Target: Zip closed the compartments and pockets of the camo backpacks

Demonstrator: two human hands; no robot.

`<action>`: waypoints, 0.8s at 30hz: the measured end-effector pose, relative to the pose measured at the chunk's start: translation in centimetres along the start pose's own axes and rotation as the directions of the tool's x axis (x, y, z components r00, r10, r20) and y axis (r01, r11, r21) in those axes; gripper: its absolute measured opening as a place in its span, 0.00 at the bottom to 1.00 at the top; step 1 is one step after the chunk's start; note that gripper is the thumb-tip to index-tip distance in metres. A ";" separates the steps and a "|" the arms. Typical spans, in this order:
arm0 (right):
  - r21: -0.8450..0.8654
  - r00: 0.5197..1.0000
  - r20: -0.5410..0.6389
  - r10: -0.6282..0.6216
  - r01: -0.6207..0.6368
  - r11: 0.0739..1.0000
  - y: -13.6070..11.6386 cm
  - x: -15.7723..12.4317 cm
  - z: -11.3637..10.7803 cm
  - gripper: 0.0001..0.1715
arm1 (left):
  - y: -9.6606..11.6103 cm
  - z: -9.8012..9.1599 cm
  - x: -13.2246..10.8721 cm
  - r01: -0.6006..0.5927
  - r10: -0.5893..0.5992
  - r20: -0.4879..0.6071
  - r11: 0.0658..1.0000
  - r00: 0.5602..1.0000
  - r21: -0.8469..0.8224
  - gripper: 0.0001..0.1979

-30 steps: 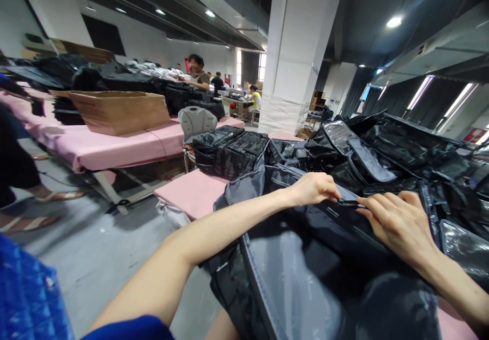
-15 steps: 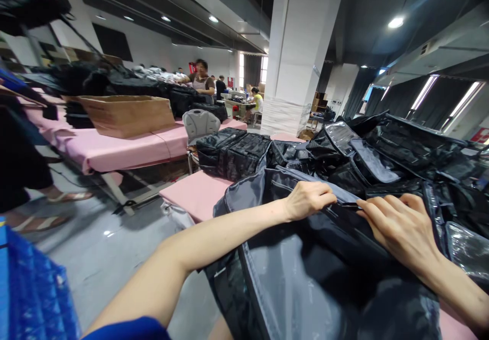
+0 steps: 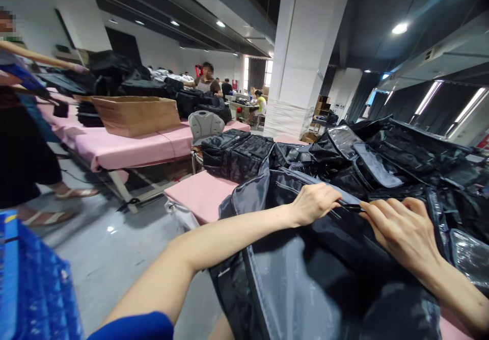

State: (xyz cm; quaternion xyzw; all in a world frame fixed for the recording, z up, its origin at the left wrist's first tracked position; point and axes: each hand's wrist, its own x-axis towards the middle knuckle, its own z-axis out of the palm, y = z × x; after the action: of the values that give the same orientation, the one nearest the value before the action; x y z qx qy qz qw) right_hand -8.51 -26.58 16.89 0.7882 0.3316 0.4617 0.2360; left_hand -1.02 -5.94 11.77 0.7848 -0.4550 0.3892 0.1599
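The left hand (image 3: 316,203) and right hand (image 3: 402,226) are both pinched tight on the 2 ends of a small black strip (image 3: 350,208). It sits between them, over the big dark bag (image 3: 301,273).

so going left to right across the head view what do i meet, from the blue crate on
Blue crate → cardboard box → grey chair → left hand → thin black piece between the hands → right hand → shiny plastic panel at the right edge.
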 end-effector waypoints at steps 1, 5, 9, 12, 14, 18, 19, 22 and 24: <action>0.001 1.000 -0.002 -0.002 0.002 1.000 0.0 0.0 0.0 0.10 | 0.0 0.0 0.0 0.003 -0.003 0.000 1.000 1.000 -0.006 0.16; 0.017 1.000 0.022 0.012 -0.013 1.000 0.1 -0.2 0.2 0.10 | -0.1 -0.1 0.0 0.010 -0.010 0.004 0.999 1.000 -0.032 0.15; 0.032 1.000 0.015 0.020 -0.021 0.999 0.1 0.1 0.3 0.10 | -0.2 -0.3 0.0 0.004 -0.002 0.027 0.998 1.000 -0.065 0.14; 0.001 0.999 0.021 -0.025 0.025 1.000 -0.1 0.6 0.3 0.11 | -0.2 -0.3 0.1 0.023 -0.020 0.041 0.997 0.999 -0.071 0.13; -0.018 0.997 0.043 -0.059 0.060 0.998 -0.1 0.9 0.4 0.12 | -0.2 -0.3 0.3 0.022 -0.018 0.051 0.997 0.999 -0.076 0.12; -0.070 0.992 0.075 -0.101 0.106 0.992 0.1 1.1 0.7 0.12 | -0.3 -0.3 0.4 0.016 -0.010 0.080 0.997 0.997 -0.073 0.11; -0.081 0.991 0.080 -0.107 0.113 0.990 0.1 1.0 0.8 0.12 | -0.3 -0.3 0.4 0.017 -0.011 0.077 0.997 0.997 -0.075 0.11; -0.095 0.990 0.085 -0.113 0.121 0.988 0.2 0.9 0.9 0.11 | -0.4 0.0 0.4 -0.001 0.005 0.045 0.996 0.999 -0.085 0.13; -0.092 0.991 0.080 -0.107 0.114 0.989 0.1 0.8 0.8 0.12 | -0.4 0.3 0.4 -0.007 0.009 0.028 0.997 1.000 -0.077 0.16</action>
State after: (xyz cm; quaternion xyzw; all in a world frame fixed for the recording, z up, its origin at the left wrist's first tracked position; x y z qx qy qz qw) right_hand -7.44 -26.09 17.08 0.7731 0.3431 0.4333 0.3112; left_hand -0.41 -6.15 11.95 0.7818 -0.4747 0.3610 0.1819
